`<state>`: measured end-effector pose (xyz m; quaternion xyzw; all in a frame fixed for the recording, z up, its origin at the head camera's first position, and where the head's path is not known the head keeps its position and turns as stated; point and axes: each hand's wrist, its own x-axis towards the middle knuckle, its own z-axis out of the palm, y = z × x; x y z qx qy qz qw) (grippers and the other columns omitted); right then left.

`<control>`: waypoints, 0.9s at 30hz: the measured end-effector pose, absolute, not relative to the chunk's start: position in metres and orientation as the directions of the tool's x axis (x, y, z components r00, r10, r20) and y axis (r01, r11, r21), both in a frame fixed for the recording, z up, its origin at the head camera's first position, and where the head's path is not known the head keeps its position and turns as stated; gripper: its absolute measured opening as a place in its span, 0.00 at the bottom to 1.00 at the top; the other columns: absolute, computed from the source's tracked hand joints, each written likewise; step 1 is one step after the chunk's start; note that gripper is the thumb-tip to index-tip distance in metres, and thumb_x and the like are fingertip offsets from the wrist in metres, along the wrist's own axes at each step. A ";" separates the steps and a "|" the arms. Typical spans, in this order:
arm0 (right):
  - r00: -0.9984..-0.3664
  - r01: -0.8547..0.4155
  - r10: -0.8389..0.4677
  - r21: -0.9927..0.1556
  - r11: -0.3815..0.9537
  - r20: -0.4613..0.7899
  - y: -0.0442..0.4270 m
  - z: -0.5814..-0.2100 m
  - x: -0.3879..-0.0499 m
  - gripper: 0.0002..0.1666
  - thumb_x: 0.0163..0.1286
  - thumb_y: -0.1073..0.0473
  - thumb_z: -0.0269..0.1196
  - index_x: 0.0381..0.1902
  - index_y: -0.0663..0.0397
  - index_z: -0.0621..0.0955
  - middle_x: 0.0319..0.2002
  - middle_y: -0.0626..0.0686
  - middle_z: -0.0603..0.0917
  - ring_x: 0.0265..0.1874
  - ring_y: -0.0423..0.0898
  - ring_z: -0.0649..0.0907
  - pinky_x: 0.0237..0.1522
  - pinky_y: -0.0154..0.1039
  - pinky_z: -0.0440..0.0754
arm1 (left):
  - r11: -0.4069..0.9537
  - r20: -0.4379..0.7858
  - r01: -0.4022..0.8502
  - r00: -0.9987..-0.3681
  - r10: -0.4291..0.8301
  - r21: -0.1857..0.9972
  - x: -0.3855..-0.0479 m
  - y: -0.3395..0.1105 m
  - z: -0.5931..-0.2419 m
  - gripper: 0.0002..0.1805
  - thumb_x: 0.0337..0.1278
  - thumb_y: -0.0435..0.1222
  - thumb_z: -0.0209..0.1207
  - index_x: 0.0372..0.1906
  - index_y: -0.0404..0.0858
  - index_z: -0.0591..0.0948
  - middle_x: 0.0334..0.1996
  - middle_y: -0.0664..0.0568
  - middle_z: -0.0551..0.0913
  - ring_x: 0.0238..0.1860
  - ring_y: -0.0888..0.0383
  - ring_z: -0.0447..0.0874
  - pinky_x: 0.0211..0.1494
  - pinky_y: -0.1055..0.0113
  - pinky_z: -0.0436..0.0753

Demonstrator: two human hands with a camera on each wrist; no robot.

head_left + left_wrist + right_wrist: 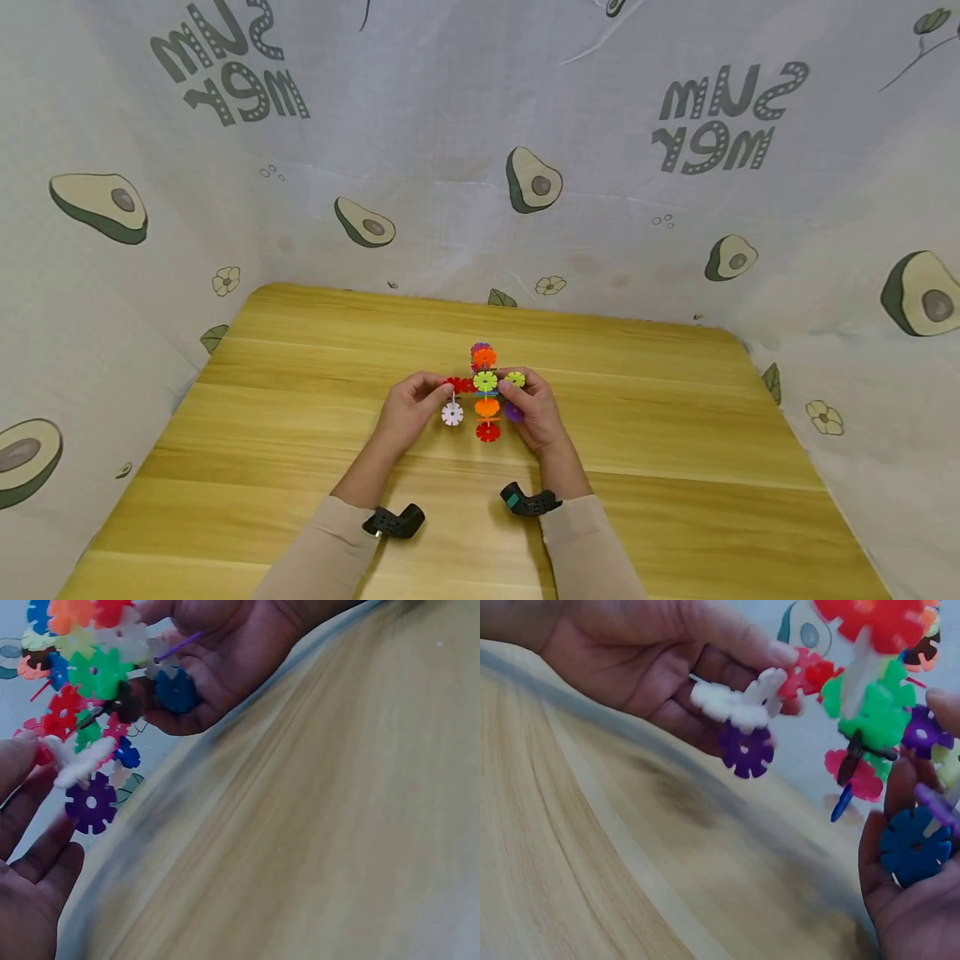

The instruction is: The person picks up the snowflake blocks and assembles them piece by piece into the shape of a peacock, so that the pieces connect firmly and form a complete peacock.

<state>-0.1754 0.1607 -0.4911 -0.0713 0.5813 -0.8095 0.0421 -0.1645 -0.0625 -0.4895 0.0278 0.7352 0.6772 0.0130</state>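
Observation:
A figure built of interlocking notched plastic discs (487, 407), in red, orange, yellow-green, white, purple and other colours, is held up between both hands. My left hand (405, 410) pinches the red discs of its left arm between thumb and fingers. From that arm hang a white disc (452, 414) and, in the left wrist view, a purple disc (91, 802). On the other side my right hand (538, 410) grips the figure near its middle, thumb in front. A blue disc (915, 847) lies against the right palm. The hands cover part of the figure.
Beneath the hands is a wood-grain table (645, 450). A pale cloth (450, 108) printed with avocados and lettering hangs behind and at the sides. Black wrist devices (395, 522) sit at both sleeve cuffs.

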 end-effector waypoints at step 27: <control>-0.993 -0.089 -0.111 -0.871 0.482 0.040 0.199 -0.477 -0.161 0.09 0.67 0.60 0.71 0.44 0.55 0.87 0.43 0.56 0.88 0.42 0.45 0.84 0.46 0.31 0.83 | 0.532 0.143 0.208 -0.976 0.162 0.821 -0.179 -0.072 -0.480 0.04 0.65 0.39 0.67 0.38 0.43 0.87 0.35 0.54 0.88 0.35 0.61 0.81 0.40 0.66 0.83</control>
